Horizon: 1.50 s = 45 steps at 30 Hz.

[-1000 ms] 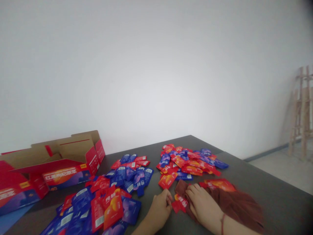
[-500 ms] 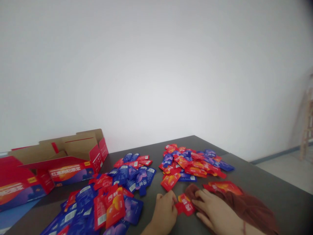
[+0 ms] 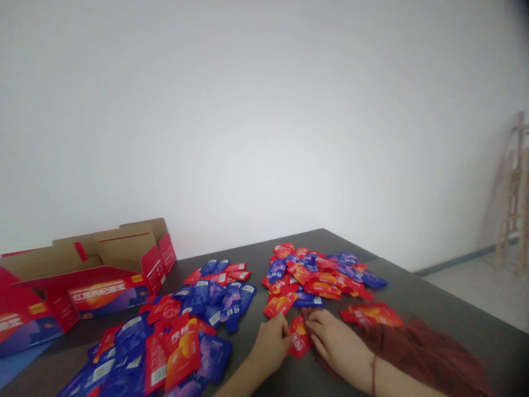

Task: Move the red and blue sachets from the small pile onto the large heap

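Observation:
Between my two hands is a red and orange sachet [image 3: 298,341]. My left hand [image 3: 270,343] is closed, its fingers pinching the sachet's left edge. Bunched under the fingers of my right hand [image 3: 338,341] is one end of a brown cloth [image 3: 433,355], held against the sachet's right side. The rest of the cloth trails to the right across the dark table. Just behind it lies another red sachet [image 3: 374,314], partly overlapped by the cloth. A mixed heap of red and blue sachets [image 3: 326,275] sits beyond my hands.
A second, larger pile of red and blue sachets [image 3: 182,347] spreads over the left of the dark table [image 3: 397,286]. Red cardboard boxes [image 3: 119,295] with open flaps stand at the far left by the white wall. A wooden easel-like frame [image 3: 512,209] stands at right.
The sachet has turned more upright between my hands and shifted slightly left. My right hand has moved left with the cloth. The whole view has swung a little to the right.

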### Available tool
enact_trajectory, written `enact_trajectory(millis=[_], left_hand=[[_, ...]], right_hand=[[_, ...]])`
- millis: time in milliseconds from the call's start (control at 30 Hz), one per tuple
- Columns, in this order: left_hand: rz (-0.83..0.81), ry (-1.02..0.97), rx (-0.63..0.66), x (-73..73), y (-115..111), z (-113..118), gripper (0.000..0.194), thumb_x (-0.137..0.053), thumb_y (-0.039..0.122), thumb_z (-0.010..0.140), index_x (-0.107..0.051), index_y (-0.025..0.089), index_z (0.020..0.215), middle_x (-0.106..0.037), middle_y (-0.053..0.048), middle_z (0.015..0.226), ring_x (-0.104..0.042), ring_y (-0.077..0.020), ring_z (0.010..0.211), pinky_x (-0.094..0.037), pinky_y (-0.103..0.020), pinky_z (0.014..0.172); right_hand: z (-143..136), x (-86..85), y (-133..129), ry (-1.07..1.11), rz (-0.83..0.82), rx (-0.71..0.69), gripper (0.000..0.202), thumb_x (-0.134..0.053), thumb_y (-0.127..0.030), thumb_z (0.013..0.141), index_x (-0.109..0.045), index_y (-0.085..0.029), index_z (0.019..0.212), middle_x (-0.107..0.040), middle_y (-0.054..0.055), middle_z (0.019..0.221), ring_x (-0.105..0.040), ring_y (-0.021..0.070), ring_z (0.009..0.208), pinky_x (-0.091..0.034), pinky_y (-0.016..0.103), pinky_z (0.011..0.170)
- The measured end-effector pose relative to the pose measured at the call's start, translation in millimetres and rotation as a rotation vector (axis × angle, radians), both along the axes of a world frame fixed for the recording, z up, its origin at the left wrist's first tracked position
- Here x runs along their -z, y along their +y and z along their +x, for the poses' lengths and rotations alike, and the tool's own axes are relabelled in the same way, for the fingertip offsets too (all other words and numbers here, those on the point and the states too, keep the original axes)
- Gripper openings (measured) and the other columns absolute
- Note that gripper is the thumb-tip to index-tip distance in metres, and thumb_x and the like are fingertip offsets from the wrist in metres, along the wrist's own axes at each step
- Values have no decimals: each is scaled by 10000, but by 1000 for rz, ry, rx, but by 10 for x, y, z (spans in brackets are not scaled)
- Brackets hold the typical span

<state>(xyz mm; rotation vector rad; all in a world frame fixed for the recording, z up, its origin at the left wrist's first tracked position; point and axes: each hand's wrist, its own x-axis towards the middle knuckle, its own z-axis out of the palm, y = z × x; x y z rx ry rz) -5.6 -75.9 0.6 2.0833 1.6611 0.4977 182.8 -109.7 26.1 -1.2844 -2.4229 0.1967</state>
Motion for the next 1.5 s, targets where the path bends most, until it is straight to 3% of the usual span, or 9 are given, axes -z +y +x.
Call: enact_trajectory(millis=[133,300,400,633,700,933,1167,1367,1500], left_hand=[[48,-149,68,75,146,-34,61,-473,154,784,-490,203,815,-598,21,788,-535,-139,740,-337,-235,649],[43,-86,73,72,125,-79,25,-495,181,797,-498,206,795,-579,39,738,-526,-128,692,-322,-224,618],[71,-22,69,43,90,-66,63,-468,194,840,-497,207,786,-594,29,748,-544,-134,708,-315,-230,616],[151,101,72,125,97,-48,215,-340,167,922,-527,213,827,-646,-4,826,-574,-147,757,-317,-243,645],[161,115,71,141,104,-49,225,-336,173,930,-530,215,822,-648,-1,821,-574,-146,745,-312,-244,636],[173,115,55,99,90,-38,208,-372,211,939,-531,215,804,-651,8,830,-583,-142,765,-315,-239,653],[172,111,58,119,101,-52,237,-343,155,934,-536,206,807,-650,-4,803,-582,-139,737,-305,-241,611],[164,127,43,115,88,-49,222,-354,178,940,-548,207,834,-663,-11,873,-595,-142,791,-313,-238,624],[174,136,29,127,97,-44,226,-354,188,941,-559,206,848,-665,-12,875,-598,-147,805,-321,-238,633]], right_hand=[[-103,90,-10,-19,-32,-148,472,-559,-216,776,-583,-187,1246,-577,84,1267,-484,271,1164,-379,391,1027],[94,223,171,-124,29,196,422,-442,-151,838,-613,-136,1224,-600,139,1226,-487,319,1131,-398,466,968],[171,181,212,-141,23,261,400,-419,-132,847,-632,-97,1184,-623,164,1154,-511,313,1072,-422,452,930],[-250,180,-59,-59,-44,-132,340,-509,-142,795,-662,-207,1091,-641,46,1137,-508,249,1065,-397,347,972],[-270,211,-65,-35,-50,-154,306,-513,-159,811,-669,-229,1065,-647,26,1125,-511,242,1052,-406,343,953],[64,191,243,-72,43,223,387,-370,-101,885,-645,-106,1157,-619,152,1166,-498,296,1059,-398,443,936],[-210,222,0,-18,-8,-64,350,-467,-105,825,-659,-209,1099,-626,55,1136,-519,236,1047,-418,343,931],[8,175,179,-80,13,260,367,-383,-88,868,-653,-115,1116,-612,139,1142,-514,272,1056,-420,386,921],[37,193,257,-110,29,250,364,-381,-87,864,-650,-100,1110,-616,149,1114,-508,276,1055,-413,388,921]])
